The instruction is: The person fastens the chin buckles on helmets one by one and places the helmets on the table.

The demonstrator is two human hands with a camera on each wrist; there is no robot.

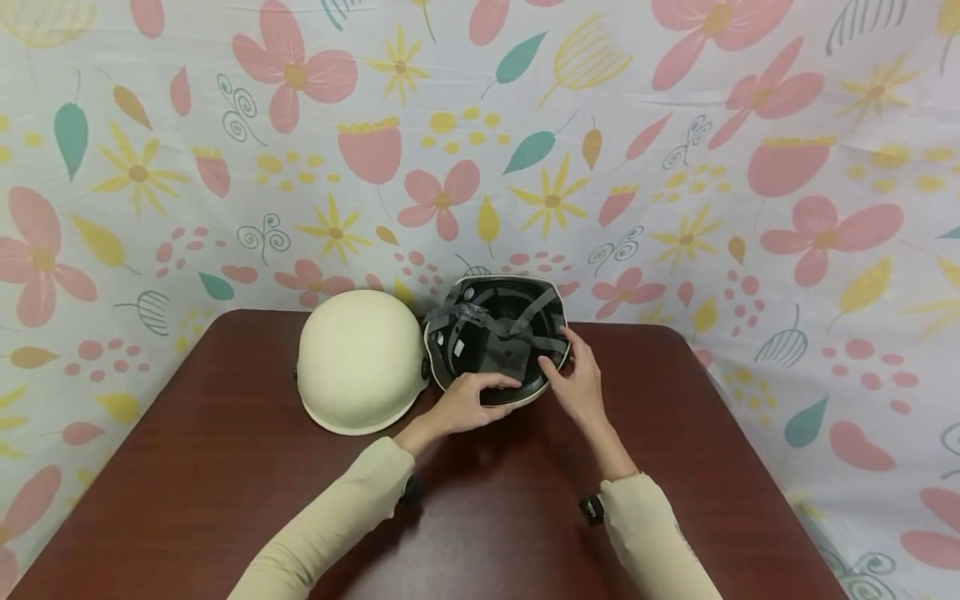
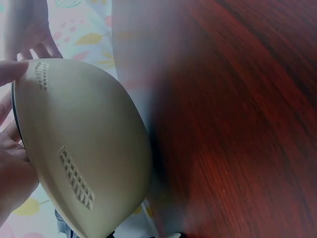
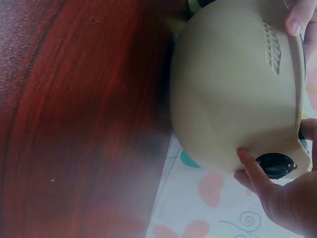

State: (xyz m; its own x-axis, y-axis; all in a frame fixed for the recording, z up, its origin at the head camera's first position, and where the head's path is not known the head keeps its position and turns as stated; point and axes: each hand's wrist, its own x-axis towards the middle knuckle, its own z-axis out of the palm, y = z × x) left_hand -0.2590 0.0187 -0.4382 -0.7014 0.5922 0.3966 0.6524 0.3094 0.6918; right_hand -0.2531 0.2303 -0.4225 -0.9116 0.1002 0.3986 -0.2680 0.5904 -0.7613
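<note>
A cream helmet (image 1: 543, 392) stands tipped with its hollow side facing me, showing black lining, grey straps (image 1: 517, 325) and a dark pad (image 1: 504, 357). My left hand (image 1: 465, 404) grips its near rim at the lower left, thumb and fingers on either side of the edge. On the right side of the rim, my right hand (image 1: 581, 383) holds on, thumb inside and fingers outside. The right wrist view shows those fingers on the shell beside a round black fitting (image 3: 275, 165). Latticed vents (image 2: 77, 178) mark the outer shell in the left wrist view.
A second cream helmet (image 1: 362, 362) sits dome up, close beside the first on its left. Both are toward the back of a dark red-brown wooden table (image 1: 187, 467). Behind the table hangs a flower-patterned cloth (image 1: 450, 108).
</note>
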